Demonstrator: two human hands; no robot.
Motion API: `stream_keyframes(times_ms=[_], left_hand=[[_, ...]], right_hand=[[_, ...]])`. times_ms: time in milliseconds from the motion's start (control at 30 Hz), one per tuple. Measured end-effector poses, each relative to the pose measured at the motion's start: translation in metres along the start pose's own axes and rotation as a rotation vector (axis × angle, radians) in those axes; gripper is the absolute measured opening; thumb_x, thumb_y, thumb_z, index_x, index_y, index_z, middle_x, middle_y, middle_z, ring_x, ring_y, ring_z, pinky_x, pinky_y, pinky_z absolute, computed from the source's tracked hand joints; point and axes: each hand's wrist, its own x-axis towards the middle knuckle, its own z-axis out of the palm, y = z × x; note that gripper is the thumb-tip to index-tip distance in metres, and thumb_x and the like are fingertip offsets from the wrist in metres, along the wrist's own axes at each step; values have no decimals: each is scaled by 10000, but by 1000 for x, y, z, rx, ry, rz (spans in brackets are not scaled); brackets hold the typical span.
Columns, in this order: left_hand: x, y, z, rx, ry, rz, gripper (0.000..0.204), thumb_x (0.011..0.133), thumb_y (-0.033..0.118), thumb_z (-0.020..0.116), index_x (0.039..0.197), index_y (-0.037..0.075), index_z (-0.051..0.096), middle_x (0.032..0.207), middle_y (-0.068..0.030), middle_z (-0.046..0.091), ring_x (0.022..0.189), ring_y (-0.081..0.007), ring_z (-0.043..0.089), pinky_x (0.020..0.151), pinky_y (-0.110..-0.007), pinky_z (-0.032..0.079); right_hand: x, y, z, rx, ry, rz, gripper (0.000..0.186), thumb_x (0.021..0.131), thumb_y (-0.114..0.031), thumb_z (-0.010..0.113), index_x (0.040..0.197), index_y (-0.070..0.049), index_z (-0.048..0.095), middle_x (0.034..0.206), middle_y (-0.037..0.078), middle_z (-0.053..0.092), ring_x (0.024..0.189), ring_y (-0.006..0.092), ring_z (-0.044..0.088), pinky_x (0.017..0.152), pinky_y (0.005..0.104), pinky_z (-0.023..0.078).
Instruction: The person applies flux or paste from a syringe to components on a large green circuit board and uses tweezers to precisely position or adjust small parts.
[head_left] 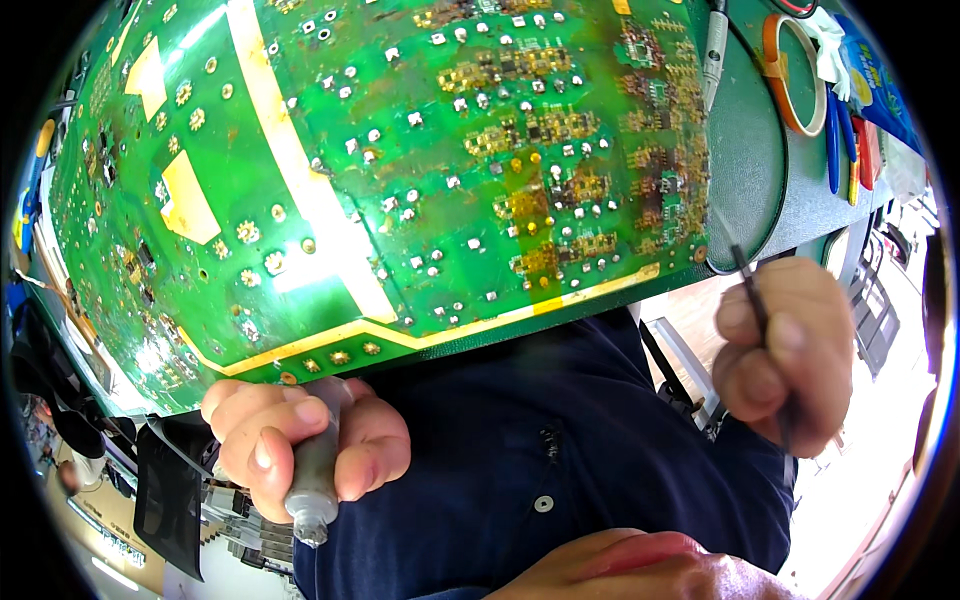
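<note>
A large green circuit board [300, 120], with gold strips and many solder joints, fills the upper part of the head view. Below its near edge, my left hand [375, 440] is closed around a grey squeeze tube [316, 465]. The tube's narrow, uncapped-looking nozzle points down, away from the board. To the right of the board, my right hand [800, 345] pinches a slim dark stick-like tool [752, 285]. Its thin tip points up and left, just off the board's right corner. The tool's exact kind is unclear, and my fingers hide its middle.
On the green mat [745, 160] right of the board lie a cable and a grey pen-shaped tool [715, 50]. Behind them are a tan tape ring [795, 75], blue handles [833, 140], a white glove-like cloth [830, 50] and a blue packet [880, 85]. A blue-and-yellow handle [35, 180] is at far left.
</note>
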Motion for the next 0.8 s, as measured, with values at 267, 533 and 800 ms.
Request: stream_keyframes(times_ms=[267, 533, 800], left_hand=[[1, 0, -2, 21, -26, 3, 461, 980, 414, 434, 1216, 21, 478, 768, -12, 464, 597, -117, 396, 575, -281, 284], [2, -1, 1, 8, -15, 12, 452, 980, 411, 437, 1217, 29, 484, 767, -7, 470, 597, -117, 385, 569, -276, 274], [1, 3, 2, 29, -4, -14, 458, 980, 415, 434, 1214, 25, 485, 768, -7, 472, 604, -118, 386, 572, -274, 277]], right_hand=[[-10, 8, 36, -165, 245, -94, 192, 772, -61, 657, 890, 18, 528, 612, 105, 567, 470, 196, 551, 372, 281, 463], [-11, 10, 35, -185, 219, -87, 183, 776, -51, 655, 887, 17, 526, 612, 111, 579, 480, 205, 572, 390, 291, 500], [-10, 10, 35, -177, 212, -78, 172, 778, -47, 648, 889, 16, 531, 602, 104, 580, 475, 203, 571, 386, 287, 494]])
